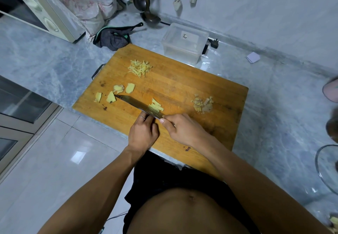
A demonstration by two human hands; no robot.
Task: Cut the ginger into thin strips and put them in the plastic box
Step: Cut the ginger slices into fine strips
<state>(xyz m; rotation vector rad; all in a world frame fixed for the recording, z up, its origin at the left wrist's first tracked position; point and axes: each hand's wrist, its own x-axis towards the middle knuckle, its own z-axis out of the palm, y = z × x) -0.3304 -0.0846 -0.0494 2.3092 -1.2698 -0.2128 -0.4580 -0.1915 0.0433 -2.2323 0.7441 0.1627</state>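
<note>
On the rectangular wooden cutting board (182,87), the right hand (184,129) grips a long steel knife (139,105) whose tip points far-left, blade against pale yellow ginger slices (156,105) that the left hand's (143,133) curled fingers steady.

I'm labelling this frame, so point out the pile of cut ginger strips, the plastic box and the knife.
ginger strips (139,68), head view, middle of the pile.
plastic box (184,41), head view, its lid.
knife (136,102), head view, mid-blade.
</note>
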